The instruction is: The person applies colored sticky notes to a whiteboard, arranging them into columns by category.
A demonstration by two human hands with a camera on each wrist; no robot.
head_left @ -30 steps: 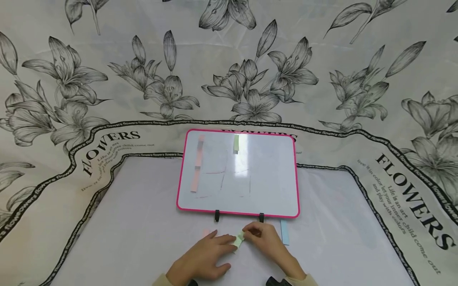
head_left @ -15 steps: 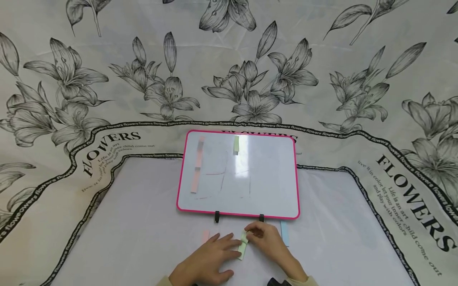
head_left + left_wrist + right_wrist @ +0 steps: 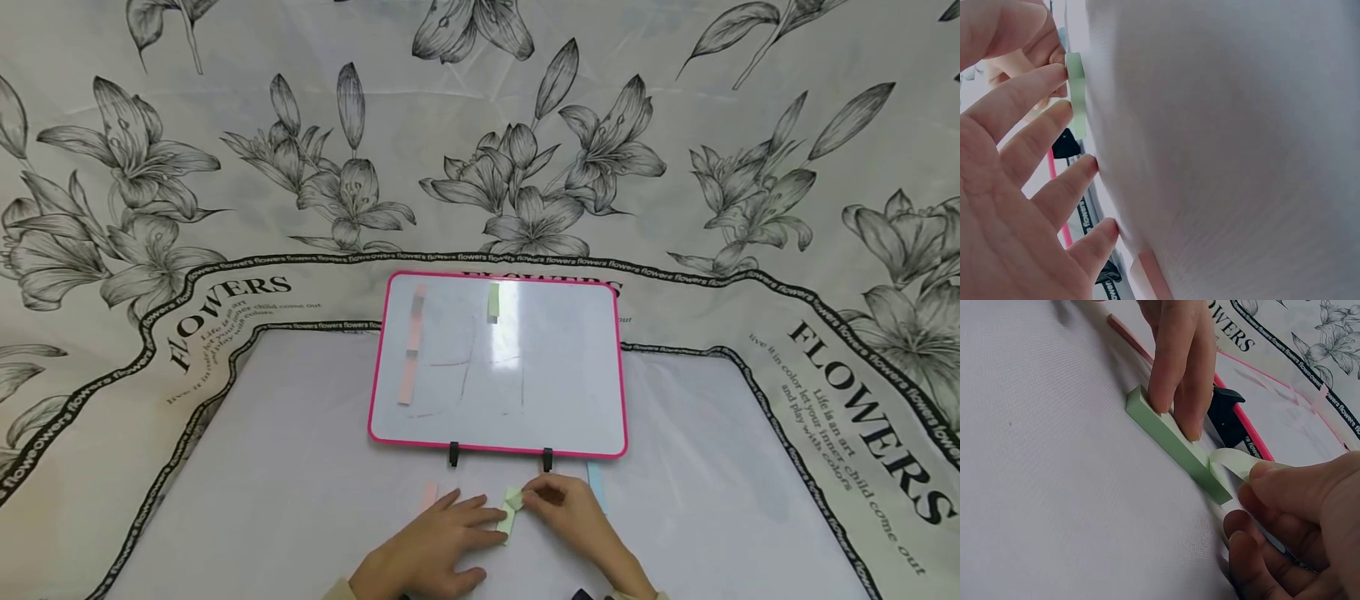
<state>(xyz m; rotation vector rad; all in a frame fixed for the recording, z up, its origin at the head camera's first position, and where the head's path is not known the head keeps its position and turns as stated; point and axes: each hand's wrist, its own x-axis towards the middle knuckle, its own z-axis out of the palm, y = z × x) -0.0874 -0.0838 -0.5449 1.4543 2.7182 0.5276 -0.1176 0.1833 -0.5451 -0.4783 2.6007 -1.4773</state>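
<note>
A small pad of green sticky notes [image 3: 1175, 447] lies on the white cloth below the whiteboard. My left hand [image 3: 442, 542], fingers spread and fairly straight, presses two fingertips onto the pad's top. On the other side, my right hand [image 3: 576, 515] pinches the end of the top green sticky note [image 3: 1234, 460] between thumb and forefinger. That strip curls up from the pad near its far end, while the rest of it lies under the left fingers. In the left wrist view, the pad's edge [image 3: 1077, 97] shows beside the left fingertips.
A pink-rimmed whiteboard [image 3: 555, 400] on black feet [image 3: 453, 454] stands behind the hands. It carries pink strips [image 3: 411, 367] at left and one green strip [image 3: 493, 302] near the top. A pink pad [image 3: 429, 495] and blue strip [image 3: 596, 485] flank the hands.
The green pad has shifted slightly right and turned more upright in the head view, along with my left hand. My right hand has drawn a little right, bending the top sheet away.
</note>
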